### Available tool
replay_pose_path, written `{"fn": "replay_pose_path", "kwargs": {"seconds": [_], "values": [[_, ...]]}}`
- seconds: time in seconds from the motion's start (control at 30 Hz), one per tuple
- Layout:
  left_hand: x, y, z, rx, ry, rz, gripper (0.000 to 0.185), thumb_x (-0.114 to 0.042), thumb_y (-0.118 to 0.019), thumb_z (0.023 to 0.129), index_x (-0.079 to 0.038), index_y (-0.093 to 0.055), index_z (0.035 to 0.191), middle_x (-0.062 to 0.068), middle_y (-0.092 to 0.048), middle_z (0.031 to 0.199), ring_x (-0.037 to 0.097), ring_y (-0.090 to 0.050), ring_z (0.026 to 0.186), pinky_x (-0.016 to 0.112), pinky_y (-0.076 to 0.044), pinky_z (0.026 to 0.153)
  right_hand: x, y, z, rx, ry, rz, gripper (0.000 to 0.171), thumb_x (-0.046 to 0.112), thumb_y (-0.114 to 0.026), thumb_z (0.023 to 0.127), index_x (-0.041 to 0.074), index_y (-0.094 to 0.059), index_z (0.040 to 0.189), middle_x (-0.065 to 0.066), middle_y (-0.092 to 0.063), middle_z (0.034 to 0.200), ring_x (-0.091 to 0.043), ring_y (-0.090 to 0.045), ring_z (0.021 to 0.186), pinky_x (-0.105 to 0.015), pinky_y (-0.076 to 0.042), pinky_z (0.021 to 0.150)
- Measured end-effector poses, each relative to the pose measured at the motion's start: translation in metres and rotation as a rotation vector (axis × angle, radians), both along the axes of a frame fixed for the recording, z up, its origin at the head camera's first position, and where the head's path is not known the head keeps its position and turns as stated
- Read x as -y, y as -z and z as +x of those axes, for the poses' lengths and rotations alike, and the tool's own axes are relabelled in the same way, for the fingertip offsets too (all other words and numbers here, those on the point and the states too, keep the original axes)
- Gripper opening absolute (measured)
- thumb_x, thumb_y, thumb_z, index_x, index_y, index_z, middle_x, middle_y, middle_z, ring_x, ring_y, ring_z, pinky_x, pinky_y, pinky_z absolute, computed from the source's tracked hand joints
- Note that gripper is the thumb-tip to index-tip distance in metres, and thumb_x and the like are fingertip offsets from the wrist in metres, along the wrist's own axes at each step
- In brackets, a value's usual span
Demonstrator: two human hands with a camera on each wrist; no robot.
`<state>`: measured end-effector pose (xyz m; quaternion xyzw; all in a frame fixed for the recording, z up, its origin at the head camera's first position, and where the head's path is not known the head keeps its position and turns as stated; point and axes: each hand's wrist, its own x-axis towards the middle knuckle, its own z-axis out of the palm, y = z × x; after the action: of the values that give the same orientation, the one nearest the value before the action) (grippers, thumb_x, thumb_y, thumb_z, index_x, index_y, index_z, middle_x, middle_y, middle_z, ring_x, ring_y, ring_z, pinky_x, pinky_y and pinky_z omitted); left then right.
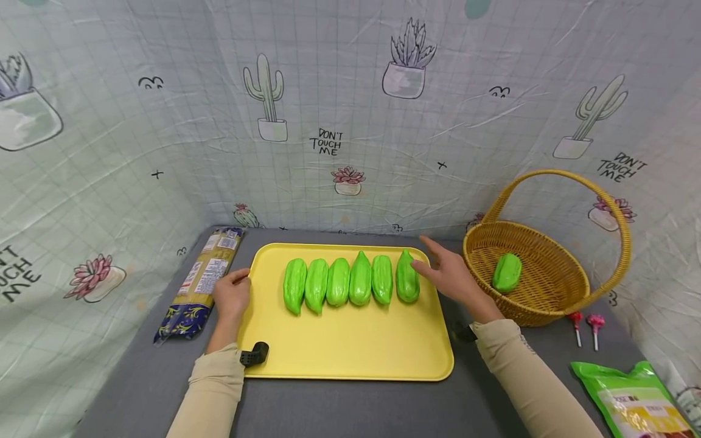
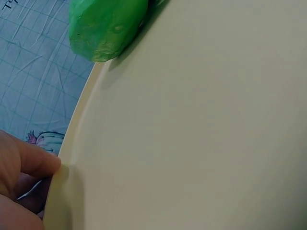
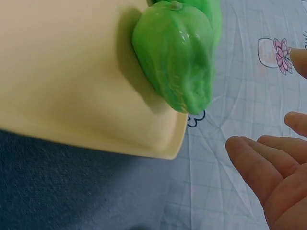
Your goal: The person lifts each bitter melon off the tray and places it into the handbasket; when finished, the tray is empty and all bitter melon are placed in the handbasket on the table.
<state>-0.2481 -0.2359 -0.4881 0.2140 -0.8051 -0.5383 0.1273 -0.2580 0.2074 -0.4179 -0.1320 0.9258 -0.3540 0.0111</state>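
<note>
Centrally, the rightmost green chayote (image 1: pixel 408 277) on the yellow tray (image 1: pixel 350 353) lies just beside the spread right hand (image 1: pixel 450 275), while the left hand (image 1: pixel 232 296) pinches the tray's left rim.

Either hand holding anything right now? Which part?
The left hand grips the yellow tray by its left rim. The right hand is open beside the rightmost green gourd, holding nothing.

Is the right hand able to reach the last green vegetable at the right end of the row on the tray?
Probably yes. The right hand is open just beside that green vegetable on the yellow tray, with nothing between them. Its right side is free; the next vegetable sits only on its left.
</note>
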Motion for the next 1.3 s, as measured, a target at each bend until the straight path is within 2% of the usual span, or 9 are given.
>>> {"fn": "replay_pose_path", "kwargs": {"seconds": [0.13,0.37,0.63,0.93,1.3], "values": [[0.000,0.000,0.000,0.000,0.001,0.000,0.036,-0.003,-0.048,0.103,0.006,-0.064,0.134,0.031,-0.061,0.135,0.044,-0.057,0.125,0.052,-0.049,0.103,0.003,0.004,-0.001,0.026,-0.023,0.000,0.075,0.045,-0.057,0.104,0.011,-0.027,0.163,-0.027,-0.034,0.162,-0.051,-0.046,0.139,-0.062,-0.046,0.107],[-0.001,0.001,0.001,0.003,0.001,-0.007,0.035,-0.003,-0.049,0.103,0.005,-0.064,0.134,0.030,-0.061,0.135,0.042,-0.057,0.124,0.051,-0.049,0.102,0.011,0.012,-0.005,0.091,-0.060,0.075,0.076,0.043,-0.060,0.102,0.011,-0.026,0.163,-0.027,-0.019,0.168,-0.051,-0.043,0.141,-0.062,-0.046,0.107],[-0.001,0.000,0.001,0.007,0.006,-0.006,0.036,-0.004,-0.049,0.103,0.004,-0.063,0.135,0.029,-0.060,0.136,0.042,-0.057,0.124,0.051,-0.049,0.103,0.016,0.022,-0.008,0.102,-0.028,0.104,0.077,0.042,-0.063,0.101,0.012,-0.028,0.162,-0.027,-0.041,0.158,-0.051,-0.047,0.139,-0.062,-0.046,0.105],[-0.001,0.000,-0.001,0.000,-0.001,-0.026,0.036,-0.004,-0.049,0.103,0.003,-0.064,0.134,0.029,-0.062,0.134,0.041,-0.058,0.123,0.049,-0.049,0.101,0.017,0.028,-0.008,0.119,-0.024,0.083,0.078,0.042,-0.065,0.100,0.011,-0.029,0.162,-0.028,-0.040,0.159,-0.050,-0.048,0.138,-0.061,-0.047,0.106],[-0.001,-0.001,0.001,0.009,0.001,-0.023,0.036,-0.005,-0.048,0.104,0.003,-0.064,0.135,0.029,-0.062,0.134,0.040,-0.058,0.122,0.048,-0.049,0.099,0.019,0.035,-0.006,0.125,-0.019,0.083,0.078,0.041,-0.067,0.098,0.010,-0.033,0.161,-0.028,-0.042,0.157,-0.051,-0.044,0.140,-0.063,-0.042,0.109]]}}
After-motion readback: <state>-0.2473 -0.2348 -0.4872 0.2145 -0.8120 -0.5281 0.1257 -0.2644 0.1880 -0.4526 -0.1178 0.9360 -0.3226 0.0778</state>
